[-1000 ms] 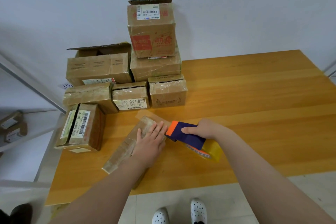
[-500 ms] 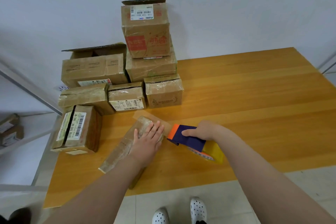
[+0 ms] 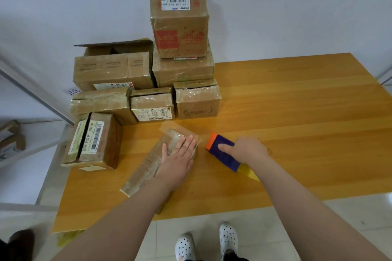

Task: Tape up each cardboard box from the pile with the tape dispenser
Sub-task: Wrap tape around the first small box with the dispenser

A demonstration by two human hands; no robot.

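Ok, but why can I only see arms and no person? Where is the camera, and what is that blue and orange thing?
The camera is worn on the person's head and looks down. So you see what they see: their own two arms, and even their white shoes on the floor. There is no machine here, only bare hands, and this is the only view.

The left hand lies flat on a long flat cardboard box that is covered in clear tape. The right hand grips the tape dispenser. That is the blue thing with the orange end, and it sticks tape onto boxes. It is just to the right of that box, low over the wooden table.

At the back left of the table is a pile of cardboard boxes, some stacked on top of others, near the wall.
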